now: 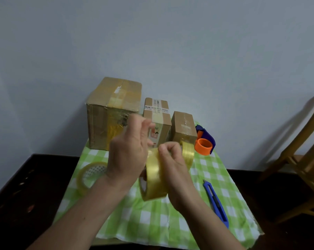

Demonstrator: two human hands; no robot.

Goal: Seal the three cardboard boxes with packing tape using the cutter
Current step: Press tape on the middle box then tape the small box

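Three cardboard boxes stand at the back of the table: a large box (113,112) on the left, a medium box (159,116) in the middle and a small box (184,127) on the right, all with tape across their tops. I hold a yellowish tape roll (153,179) upright above the cloth. My right hand (172,165) grips the roll's top edge, fingers curled. My left hand (129,150) is raised beside it, fingertips pinched together near the roll's upper rim. A blue utility cutter (215,202) lies on the cloth to the right.
A green checked cloth (152,222) covers the dark table (26,195). Another tape roll (89,175) lies flat at the left, and a third (187,156) stands behind my right hand. A blue and orange tape dispenser (204,141) sits by the small box. A wooden chair (304,159) stands at the right.
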